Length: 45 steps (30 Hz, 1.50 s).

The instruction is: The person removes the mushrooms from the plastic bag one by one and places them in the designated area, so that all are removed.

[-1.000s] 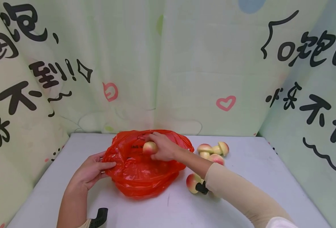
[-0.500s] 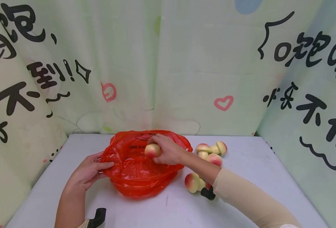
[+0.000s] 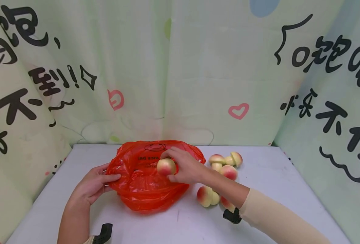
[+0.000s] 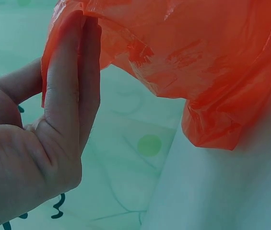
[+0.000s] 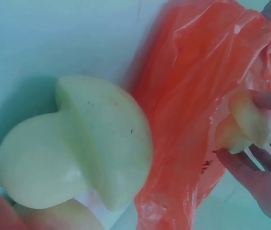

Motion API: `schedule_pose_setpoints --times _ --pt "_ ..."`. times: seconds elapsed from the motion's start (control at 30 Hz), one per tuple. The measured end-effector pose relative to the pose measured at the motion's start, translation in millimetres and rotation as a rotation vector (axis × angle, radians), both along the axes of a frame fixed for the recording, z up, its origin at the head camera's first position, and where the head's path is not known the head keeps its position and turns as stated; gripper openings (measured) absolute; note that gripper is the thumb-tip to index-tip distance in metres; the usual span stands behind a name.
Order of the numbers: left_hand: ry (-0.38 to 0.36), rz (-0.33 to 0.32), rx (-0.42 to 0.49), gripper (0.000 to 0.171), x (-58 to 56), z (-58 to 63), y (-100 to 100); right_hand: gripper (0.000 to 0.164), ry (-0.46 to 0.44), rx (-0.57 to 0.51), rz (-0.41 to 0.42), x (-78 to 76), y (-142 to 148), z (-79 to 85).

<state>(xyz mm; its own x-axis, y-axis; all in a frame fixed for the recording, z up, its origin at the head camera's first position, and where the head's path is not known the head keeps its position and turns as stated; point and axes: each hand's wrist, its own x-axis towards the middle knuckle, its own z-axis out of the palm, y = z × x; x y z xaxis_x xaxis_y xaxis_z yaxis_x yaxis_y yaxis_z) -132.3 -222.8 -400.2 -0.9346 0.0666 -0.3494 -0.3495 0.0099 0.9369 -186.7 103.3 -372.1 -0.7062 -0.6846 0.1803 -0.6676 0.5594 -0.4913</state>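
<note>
A red plastic bag [image 3: 146,193] lies on the table with its mouth spread wide. My left hand [image 3: 91,184] pinches its left rim, thumb on one side of the film and fingers on the other; the left wrist view shows the film [image 4: 183,52] running over those fingers. In my right hand [image 3: 186,166] is a toy mushroom [image 3: 166,166] with a red and yellow cap, held over the bag's mouth. From the right wrist view, the fingers grip this mushroom [image 5: 250,120] by cap and stem, and the red film is behind it.
Right of the bag, several similar toy mushrooms lie on the white table [image 3: 155,230]: a group at the back [image 3: 228,172] and a nearer pair [image 3: 205,196] by my right forearm. Printed curtains [image 3: 198,67] stand around the table's back and sides.
My right hand has moved a little right and toward me with the toy mushroom, drawing back from the bag's inside. The left hand keeps its hold on the rim.
</note>
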Motion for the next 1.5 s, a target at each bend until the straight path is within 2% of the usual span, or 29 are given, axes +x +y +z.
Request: schedule_pose_setpoints --times 0.47,0.67,0.83,1.03,1.23,1.5 --pt "-0.003 -0.013 0.003 0.073 1.5 2.7 -3 0.052 -0.047 -0.068 -0.005 37.7 27 8.7" --pt "0.001 -0.014 0.012 0.073 3.1 3.9 -2 0.053 -0.059 -0.061 -0.042 50.0 38 10.2" --pt "0.006 -0.018 0.017 0.073 2.7 3.5 -2 0.053 -0.048 -0.094 -0.042 58.6 50 8.4" --pt "0.009 -0.021 0.017 0.072 1.6 1.8 -2 0.052 -0.010 -0.114 -0.021 73.6 63 0.1" --pt "0.003 -0.013 0.013 0.074 0.6 0.2 -2 0.054 0.038 -0.129 0.038 86.5 72 -10.9" --pt "-0.003 -0.005 0.009 0.074 0.9 1.5 -1 0.056 -0.065 -0.096 0.035 92.9 76 -25.4"
